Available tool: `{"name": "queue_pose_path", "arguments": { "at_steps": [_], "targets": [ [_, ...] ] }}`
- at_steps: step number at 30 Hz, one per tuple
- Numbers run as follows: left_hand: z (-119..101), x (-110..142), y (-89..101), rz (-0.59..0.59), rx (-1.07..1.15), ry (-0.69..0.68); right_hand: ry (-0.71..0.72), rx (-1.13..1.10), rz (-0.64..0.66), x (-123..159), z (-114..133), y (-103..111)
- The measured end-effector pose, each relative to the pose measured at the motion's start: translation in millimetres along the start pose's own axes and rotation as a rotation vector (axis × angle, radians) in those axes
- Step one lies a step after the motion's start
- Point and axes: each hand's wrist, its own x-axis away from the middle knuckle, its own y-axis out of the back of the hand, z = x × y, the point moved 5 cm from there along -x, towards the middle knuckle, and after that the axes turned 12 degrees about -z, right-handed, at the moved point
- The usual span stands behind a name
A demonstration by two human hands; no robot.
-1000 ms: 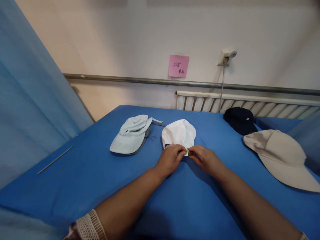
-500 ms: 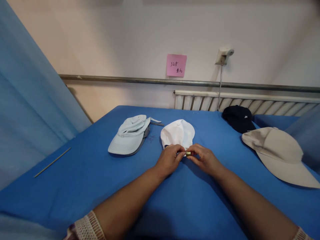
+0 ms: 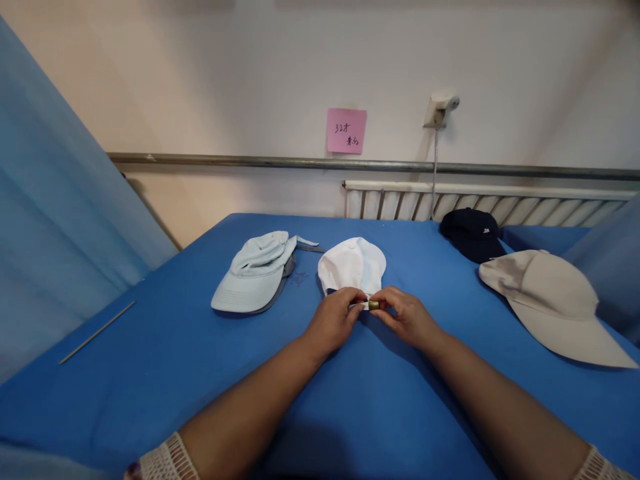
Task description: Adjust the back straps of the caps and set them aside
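A white cap (image 3: pixel 345 265) lies on the blue-covered table with its back strap toward me. My left hand (image 3: pixel 334 316) pinches the white strap (image 3: pixel 361 306) at the cap's near edge. On the strap's right part sits a small brass-coloured buckle (image 3: pixel 373 305), which my right hand (image 3: pixel 407 315) grips between thumb and fingers. Both hands are closed and almost meet in front of the cap. My fingers hide part of the strap.
A light blue cap (image 3: pixel 250 283) rests left on a grey cap (image 3: pixel 288 268). To the right are a navy cap (image 3: pixel 467 230) and a beige cap (image 3: pixel 555 293). A thin stick (image 3: pixel 97 332) lies far left. Behind stand a radiator (image 3: pixel 395 203) and rail (image 3: pixel 280 162).
More of the white strap shows between my hands, left of the buckle. The whole view has shifted slightly; the other caps stay in place.
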Motion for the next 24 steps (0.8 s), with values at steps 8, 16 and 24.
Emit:
{"name": "queue_pose_path", "arguments": {
  "at_steps": [8, 16, 24],
  "targets": [
    [-6, 1, -1.0, 0.044, -0.063, -0.027, 0.018, 0.024, 0.037, 0, 4, -1],
    [-9, -1, 7.8, 0.059, -0.228, -0.046, 0.019, 0.037, 0.021, 0, 4, 0],
    [-11, 2, 0.2, 0.076, -0.145, -0.034, 0.043, 0.027, 0.058, 0, 7, -3]
  ]
}}
